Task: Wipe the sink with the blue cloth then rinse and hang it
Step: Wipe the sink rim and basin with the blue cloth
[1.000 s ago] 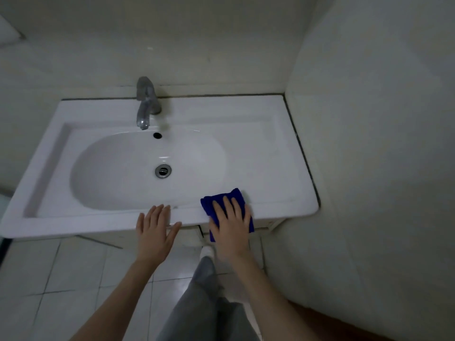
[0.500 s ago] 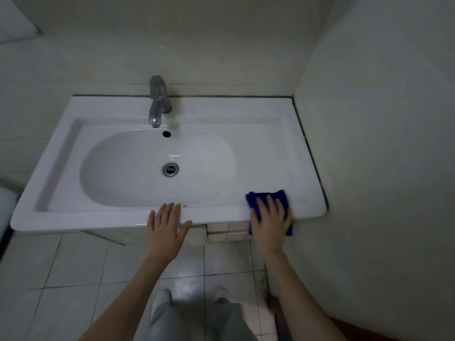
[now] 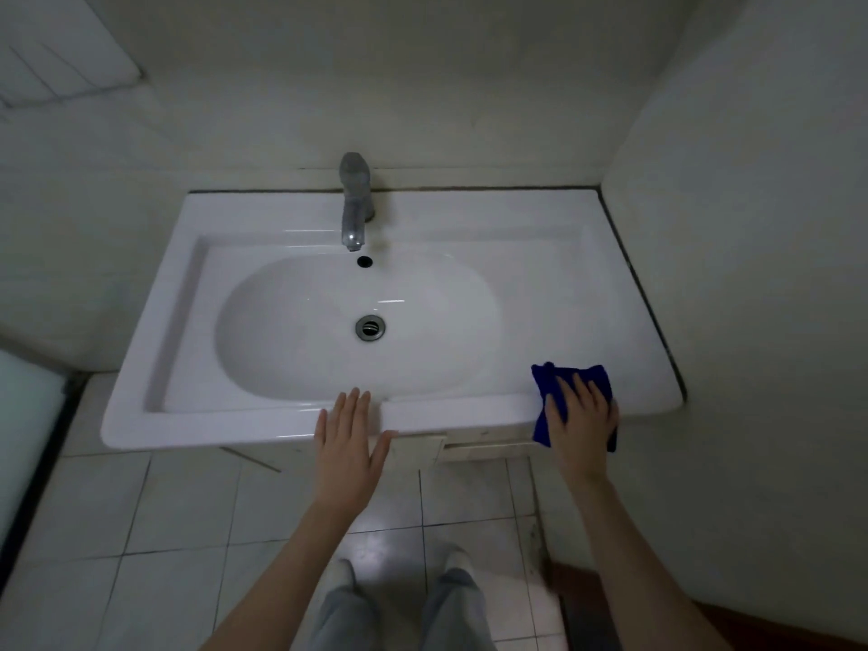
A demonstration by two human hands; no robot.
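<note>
We see a glossy white ceramic sink [image 3: 540, 293] with a smooth oval basin, a round metal drain [image 3: 370, 328] and a dull chrome faucet [image 3: 354, 204], set into a corner of pale walls above a tiled floor [image 3: 178, 509]. Our right hand [image 3: 582, 415] lies flat, fingers spread, pressing the folded blue cloth [image 3: 547, 382] against the sink's rounded front rim near the right corner, the soft cloth draping over the edge. Our left hand [image 3: 350, 444] is open and empty, fingers straight, fingertips resting on the front rim.
</note>
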